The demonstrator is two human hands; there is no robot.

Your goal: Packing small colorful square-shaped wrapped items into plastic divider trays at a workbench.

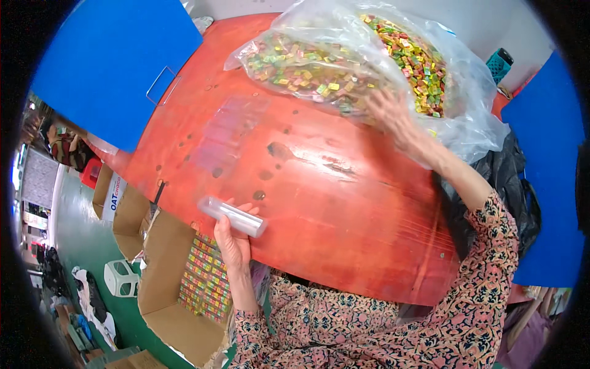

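My left hand holds a clear plastic tube at the near edge of the red table; the tube lies crosswise over my fingers and looks empty. My right hand reaches into the mouth of a large clear plastic bag at the far side of the table, fingers spread over the heap of small colourful wrapped candies inside. Whether it grips any candy is hidden by motion blur and the plastic.
A stack of flat clear plastic sleeves lies on the table's left part. An open cardboard box filled with rows of packed candies stands on the floor at my left. Blue boards flank the table. A black bag hangs at right.
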